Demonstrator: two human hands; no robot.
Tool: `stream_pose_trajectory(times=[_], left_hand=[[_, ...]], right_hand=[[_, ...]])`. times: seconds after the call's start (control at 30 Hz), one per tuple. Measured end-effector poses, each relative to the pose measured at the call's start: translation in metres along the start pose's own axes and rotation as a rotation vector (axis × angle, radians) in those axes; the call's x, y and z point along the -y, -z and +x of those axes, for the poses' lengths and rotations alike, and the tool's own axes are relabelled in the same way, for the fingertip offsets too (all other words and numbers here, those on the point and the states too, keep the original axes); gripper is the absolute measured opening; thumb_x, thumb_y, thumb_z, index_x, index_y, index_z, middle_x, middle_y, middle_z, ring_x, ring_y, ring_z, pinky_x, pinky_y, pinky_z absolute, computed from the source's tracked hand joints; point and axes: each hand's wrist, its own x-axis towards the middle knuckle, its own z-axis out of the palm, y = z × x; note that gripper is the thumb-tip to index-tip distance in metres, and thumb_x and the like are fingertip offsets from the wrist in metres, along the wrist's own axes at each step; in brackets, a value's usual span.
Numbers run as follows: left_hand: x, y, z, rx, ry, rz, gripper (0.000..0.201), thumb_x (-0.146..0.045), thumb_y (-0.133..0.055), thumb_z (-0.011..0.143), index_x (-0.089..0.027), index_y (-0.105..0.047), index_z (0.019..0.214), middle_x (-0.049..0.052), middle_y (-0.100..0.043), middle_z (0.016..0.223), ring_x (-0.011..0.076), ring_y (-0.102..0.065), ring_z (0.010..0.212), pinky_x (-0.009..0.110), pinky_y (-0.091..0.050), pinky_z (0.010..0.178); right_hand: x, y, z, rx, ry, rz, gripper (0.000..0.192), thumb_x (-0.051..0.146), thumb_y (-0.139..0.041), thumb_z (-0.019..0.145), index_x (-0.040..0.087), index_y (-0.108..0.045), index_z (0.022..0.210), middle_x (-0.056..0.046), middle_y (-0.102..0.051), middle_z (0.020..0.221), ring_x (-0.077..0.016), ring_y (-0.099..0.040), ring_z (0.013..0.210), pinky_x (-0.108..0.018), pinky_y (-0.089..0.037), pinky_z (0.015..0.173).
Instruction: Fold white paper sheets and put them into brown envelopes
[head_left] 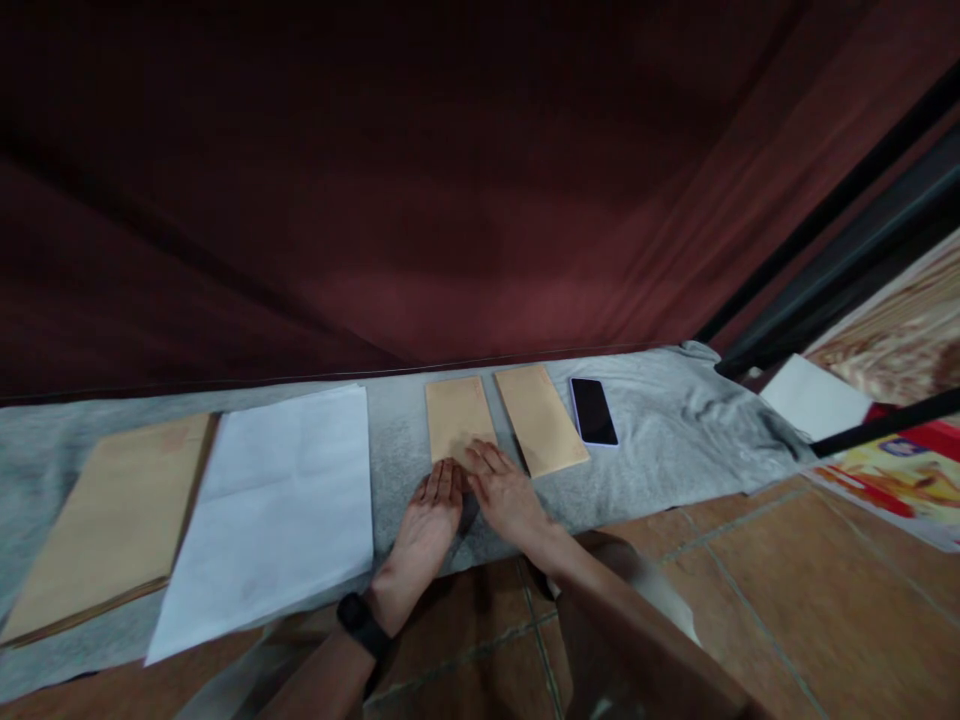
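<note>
A small brown envelope (456, 414) lies on the grey cloth (660, 420) in front of me. My left hand (427, 520) rests flat at its near edge, fingers together, a black watch on the wrist. My right hand (504, 490) lies flat on the envelope's near right corner, fingers spread a little. Neither hand grips anything. A second brown envelope (541, 418) lies just right of the first, apart from both hands.
A stack of white paper (277, 500) and a pile of large brown envelopes (112, 520) lie to the left. A black phone (594, 411) lies right of the envelopes. A dark red curtain hangs behind. Tiled floor (787, 590) and printed packaging (900, 470) are at right.
</note>
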Motion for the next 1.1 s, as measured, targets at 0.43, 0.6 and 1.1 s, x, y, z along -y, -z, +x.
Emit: stream_pose_trajectory(times=[0.43,0.6,1.1], left_hand=[[0.017,-0.002,-0.003,-0.031,-0.087,-0.059,0.054,0.0,-0.041,0.087,-0.005,-0.062,0.137,0.021,-0.061,0.144,0.0281,-0.058,0.136,0.04,-0.052,0.109],[0.018,-0.012,-0.005,-0.103,-0.047,-0.085,0.05,-0.006,-0.042,0.092,-0.006,-0.061,0.139,0.02,-0.062,0.144,0.0291,-0.057,0.136,0.043,-0.051,0.109],[0.017,-0.025,0.002,-0.101,-0.004,-0.037,0.049,-0.008,-0.039,0.094,-0.009,-0.059,0.139,0.016,-0.063,0.143,0.0258,-0.059,0.132,0.041,-0.048,0.111]], right_hand=[[-0.008,-0.023,-0.004,0.063,0.132,-0.102,0.05,0.02,-0.048,0.102,0.009,-0.049,0.151,-0.014,-0.045,0.16,-0.0243,-0.041,0.149,-0.042,-0.033,0.125],[-0.007,-0.038,-0.008,0.0,0.134,-0.063,0.058,0.027,-0.051,0.1,0.007,-0.044,0.154,-0.015,-0.042,0.161,-0.0239,-0.036,0.152,-0.045,-0.028,0.127],[0.0,-0.049,-0.003,-0.04,0.057,-0.03,0.059,0.024,-0.049,0.097,0.005,-0.046,0.153,-0.016,-0.044,0.16,-0.0244,-0.041,0.149,-0.042,-0.029,0.127]])
